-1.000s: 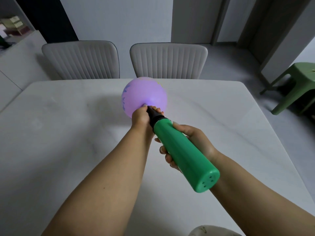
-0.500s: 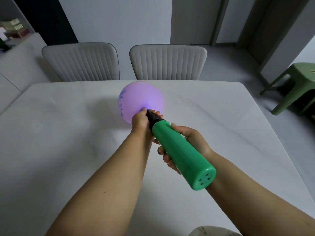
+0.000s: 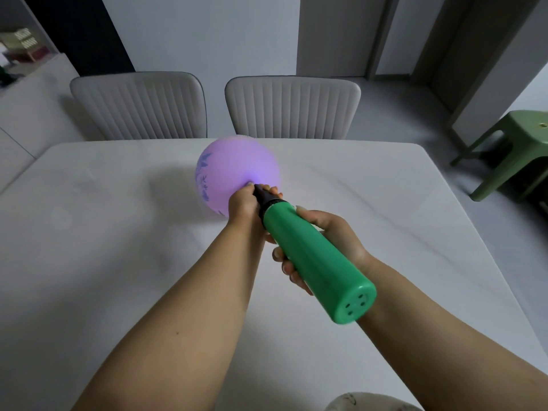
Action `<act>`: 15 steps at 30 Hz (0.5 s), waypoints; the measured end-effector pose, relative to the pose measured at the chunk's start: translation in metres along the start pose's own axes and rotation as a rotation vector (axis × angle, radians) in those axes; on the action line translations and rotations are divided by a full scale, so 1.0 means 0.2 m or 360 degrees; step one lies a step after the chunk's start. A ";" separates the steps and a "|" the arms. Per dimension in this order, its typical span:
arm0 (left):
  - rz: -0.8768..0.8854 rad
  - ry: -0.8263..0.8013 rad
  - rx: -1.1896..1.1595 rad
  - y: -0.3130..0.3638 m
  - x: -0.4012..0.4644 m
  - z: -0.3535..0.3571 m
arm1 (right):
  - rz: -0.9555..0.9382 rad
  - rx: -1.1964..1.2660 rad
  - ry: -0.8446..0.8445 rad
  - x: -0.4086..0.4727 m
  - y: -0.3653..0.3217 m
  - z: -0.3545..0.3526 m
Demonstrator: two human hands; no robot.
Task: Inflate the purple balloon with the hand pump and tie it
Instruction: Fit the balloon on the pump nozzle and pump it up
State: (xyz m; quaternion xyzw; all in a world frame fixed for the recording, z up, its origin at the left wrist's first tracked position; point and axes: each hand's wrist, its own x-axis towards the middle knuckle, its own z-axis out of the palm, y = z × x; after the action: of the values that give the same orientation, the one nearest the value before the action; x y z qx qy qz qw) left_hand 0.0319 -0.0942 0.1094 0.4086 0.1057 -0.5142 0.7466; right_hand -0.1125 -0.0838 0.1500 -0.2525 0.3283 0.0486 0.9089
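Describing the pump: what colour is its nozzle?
Black nozzle on the green pump, head view.

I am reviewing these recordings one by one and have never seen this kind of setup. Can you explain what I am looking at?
There is no machine here: a person wears a camera on the head, looking forward and down at both bare arms. The left hand pinches the neck of a purple balloon onto the black nozzle of a green hand pump. The right hand grips the pump's green barrel. All this is held over a white table. Two chairs stand behind it, and a green stool to the right.
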 end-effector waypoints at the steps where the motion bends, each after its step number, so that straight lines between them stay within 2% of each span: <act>1: -0.0001 -0.0006 0.0010 0.00 0.00 -0.01 | 0.0000 0.0016 -0.0007 0.01 0.00 0.00; 5: 0.0054 0.0040 -0.0059 0.07 0.05 -0.04 | 0.0050 0.0058 -0.0037 -0.07 0.06 -0.02; 9: 0.0074 0.0045 -0.0097 0.09 0.04 -0.06 | 0.0057 -0.0064 -0.0064 -0.17 0.09 -0.03; 15: -0.0034 0.0039 -0.0048 0.01 0.02 -0.01 | 0.0001 -0.0053 0.0041 0.00 -0.01 0.00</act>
State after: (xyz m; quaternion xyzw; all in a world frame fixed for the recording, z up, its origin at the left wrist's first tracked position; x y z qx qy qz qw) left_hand 0.0370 -0.0954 0.1067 0.4023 0.1269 -0.5154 0.7459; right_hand -0.1120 -0.0851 0.1514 -0.2679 0.3394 0.0511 0.9002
